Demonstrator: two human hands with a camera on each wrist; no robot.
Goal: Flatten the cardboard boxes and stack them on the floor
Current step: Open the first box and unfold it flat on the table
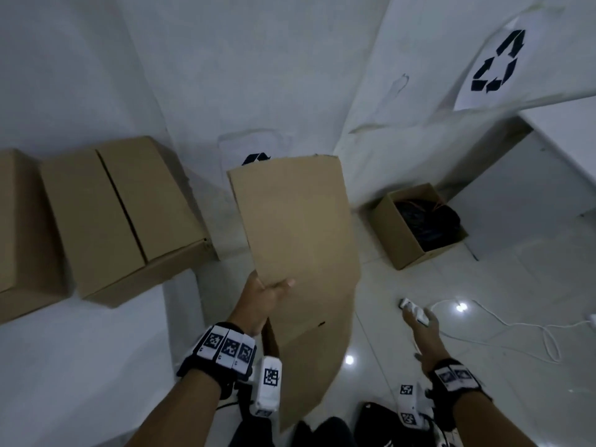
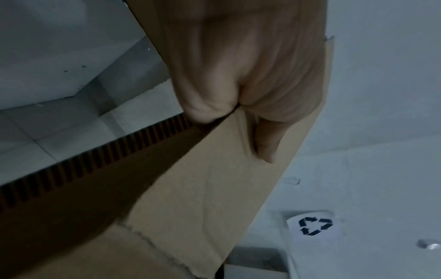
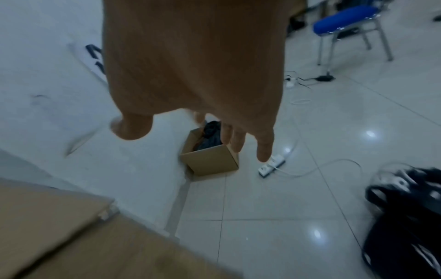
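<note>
Holding a flattened box point(image 1: 296, 240) up in the air, the left hand point(image 1: 263, 298) has its grip pinched on the near left edge of the sheet, thumb on the side facing the camera and the other fingers point(image 2: 264, 143) curled against the far face, as the left wrist view shows. The sheet hangs over the floor point(image 1: 483, 285), its lower end curving down toward the person's feet. The right hand point(image 1: 422, 327) hangs apart from it on the right, grip loose and holding nothing, fingers spread above the tiles.

Corrugated card like this should be light and fairly stiff along its flutes but floppy across the folds, so one pinch at an edge lets it swing and bow. A second hold on the opposite long edge would probably steady it for laying down flat. The torn edge looks rough, not slippery.

Two more boxes point(image 1: 122, 214) still stand assembled on a white table point(image 1: 80, 366) at the left. White walls carry recycling signs point(image 1: 496, 62). On the glossy tiled floor an open box point(image 1: 416, 227) of dark items sits in the far corner, with a power strip point(image 3: 272, 166) and white cable near it, a dark bag point(image 3: 405, 217) at the near right, and a blue chair point(image 3: 346, 20) far off.
</note>
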